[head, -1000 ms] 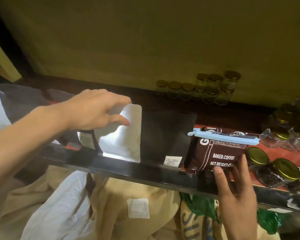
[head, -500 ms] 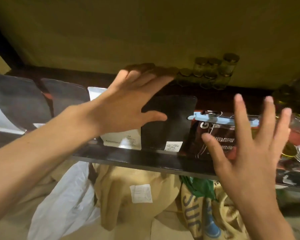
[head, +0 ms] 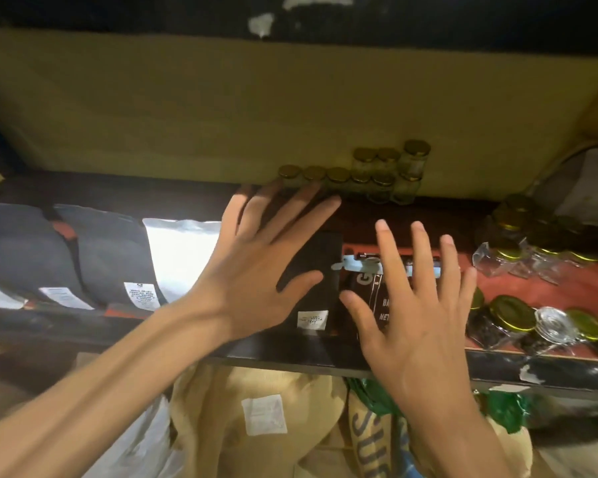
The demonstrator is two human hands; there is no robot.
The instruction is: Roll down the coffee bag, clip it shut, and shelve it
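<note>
The dark brown coffee bag [head: 366, 291] stands on the shelf [head: 290, 350], its rolled top held by a light blue clip [head: 351, 264]. My right hand [head: 415, 305] hovers in front of the bag with fingers spread, covering most of its label and holding nothing. Just to its left, my left hand [head: 256, 267] is spread open over a black bag [head: 316, 291] and part of a white bag [head: 180, 253]. Neither hand grips anything.
Grey bags [head: 111, 257] line the shelf's left part. Small gold-lidded jars [head: 387, 174] stand against the back wall, and more jars [head: 518, 315] in plastic wrap lie at the right. Burlap sacks [head: 256, 426] and a green bag [head: 504, 408] sit below the shelf.
My left hand let go of the white bag and spread open. My right hand rose from below the shelf edge to in front of the clipped coffee bag. The view tilted up.
</note>
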